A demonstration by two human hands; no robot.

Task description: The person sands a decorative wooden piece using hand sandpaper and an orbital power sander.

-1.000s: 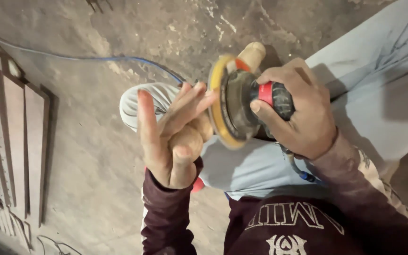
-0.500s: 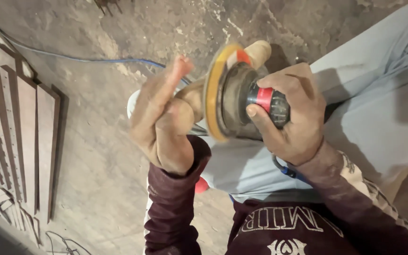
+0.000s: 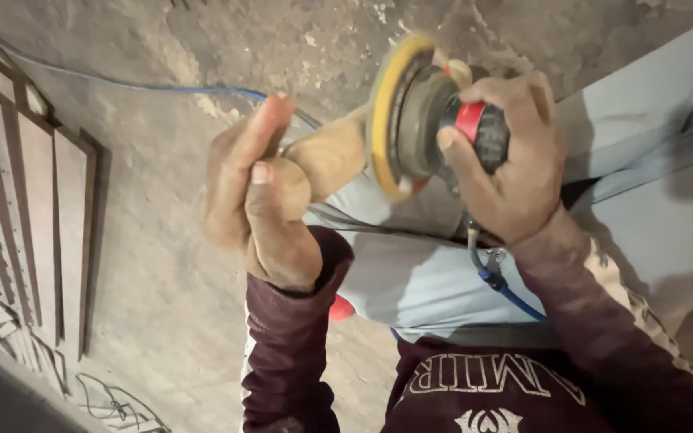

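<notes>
My right hand point(image 3: 515, 168) grips a round pneumatic sander point(image 3: 427, 120) with a red and black body and a yellow pad, held on its side above my lap. My left hand point(image 3: 254, 200) holds a rounded, light-brown wooden piece point(image 3: 326, 160), whose end presses against the yellow pad face. A blue air hose point(image 3: 507, 293) hangs from the sander under my right wrist. Both sleeves are dark maroon.
Dusty concrete floor point(image 3: 162, 265) lies below. Dark cut wooden panels point(image 3: 34, 200) lie flat at the left. A thin blue hose point(image 3: 138, 87) runs across the floor behind my left hand. My light-blue trouser legs point(image 3: 643, 160) fill the right side.
My left hand closed from spread fingers around the wooden piece and turned it against the pad. The sander rose slightly and tilted toward the upper right.
</notes>
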